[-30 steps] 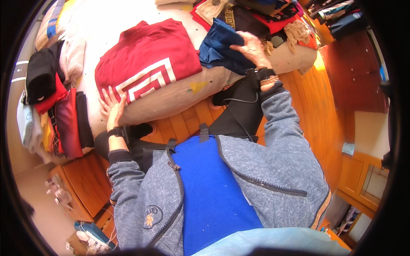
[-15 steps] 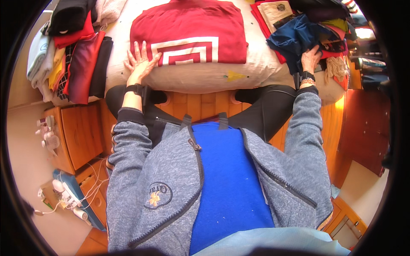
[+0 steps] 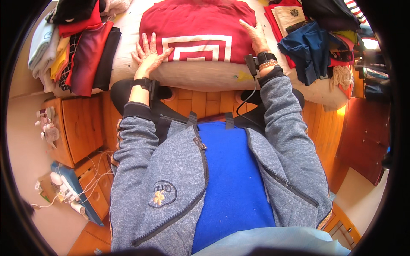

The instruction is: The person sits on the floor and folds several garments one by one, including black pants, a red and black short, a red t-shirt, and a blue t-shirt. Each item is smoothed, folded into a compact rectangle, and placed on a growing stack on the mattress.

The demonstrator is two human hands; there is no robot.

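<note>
A red garment (image 3: 194, 25) with white nested rectangular lines is spread folded on a pale, bed-like surface (image 3: 192, 70) in front of me. My left hand (image 3: 148, 55) lies on its lower left edge, palm down, fingers spread. At the garment's right edge rests my right hand (image 3: 257, 37), its fingers stretched out and pointing away from me; it holds nothing. A crumpled dark blue cloth (image 3: 305, 47) sits to the right of that hand, apart from it.
Folded clothes, among them a red one (image 3: 88, 57) and a black one (image 3: 106, 57), line the left side. More clothes, including a cream piece (image 3: 289, 18), are heaped at the right. A wooden cabinet (image 3: 81, 128) and a power strip (image 3: 64, 187) with cables stand at lower left.
My right hand has left the dark blue cloth and moved left to the red garment's right edge. The left hand stays on the garment's left side. The whole view has shifted slightly.
</note>
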